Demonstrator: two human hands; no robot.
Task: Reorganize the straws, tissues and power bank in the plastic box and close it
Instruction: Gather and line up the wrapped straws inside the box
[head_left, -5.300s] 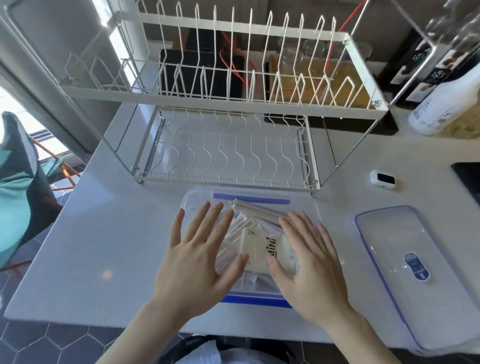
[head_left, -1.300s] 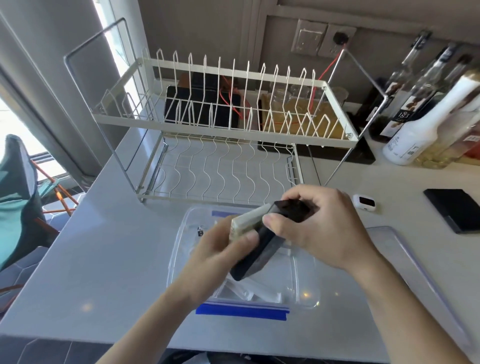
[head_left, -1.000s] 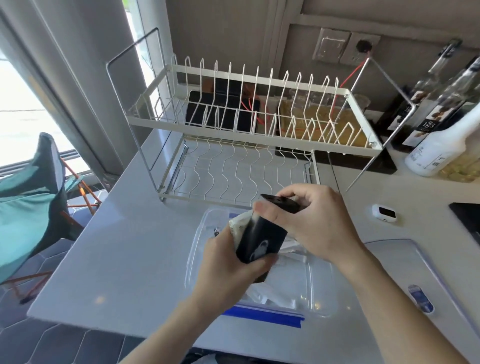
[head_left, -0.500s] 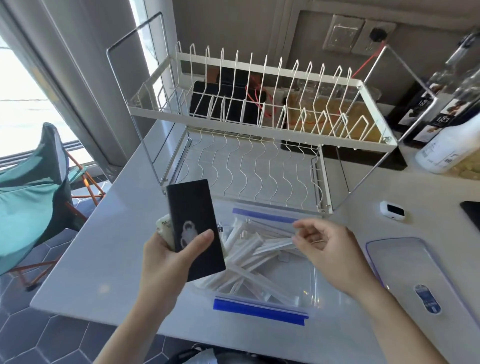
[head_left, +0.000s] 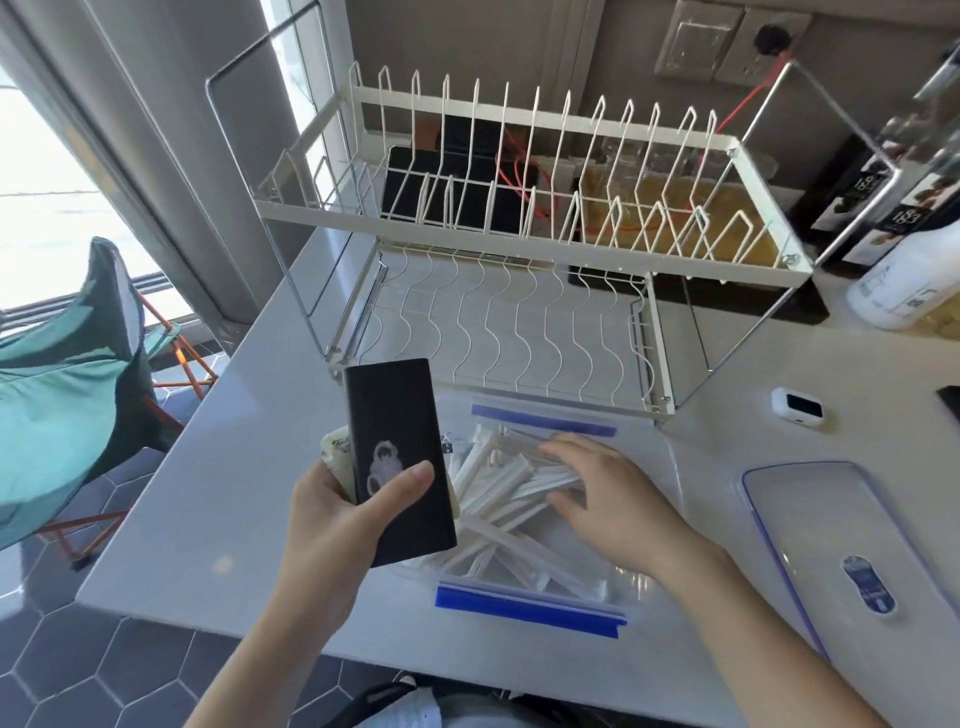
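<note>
My left hand (head_left: 343, 514) holds the black power bank (head_left: 400, 457) upright to the left of the box, with the cream tissue pack (head_left: 337, 457) pressed behind it. The clear plastic box (head_left: 530, 613) with blue clip edges sits open at the counter's front. Several white wrapped straws (head_left: 509, 499) lie criss-crossed inside it. My right hand (head_left: 608, 493) rests palm down on the straws, fingers spread. The box's clear lid (head_left: 826, 545) lies flat to the right.
A white wire dish rack (head_left: 519, 249) stands right behind the box. A small white device (head_left: 797, 406) and a white bottle (head_left: 904, 291) are at the right. The counter's left edge drops to a tiled floor with a teal folding chair (head_left: 62, 395).
The power bank and tissue pack came out of the box and passed into my left hand, which moved left. My right hand let go and went down onto the straws.
</note>
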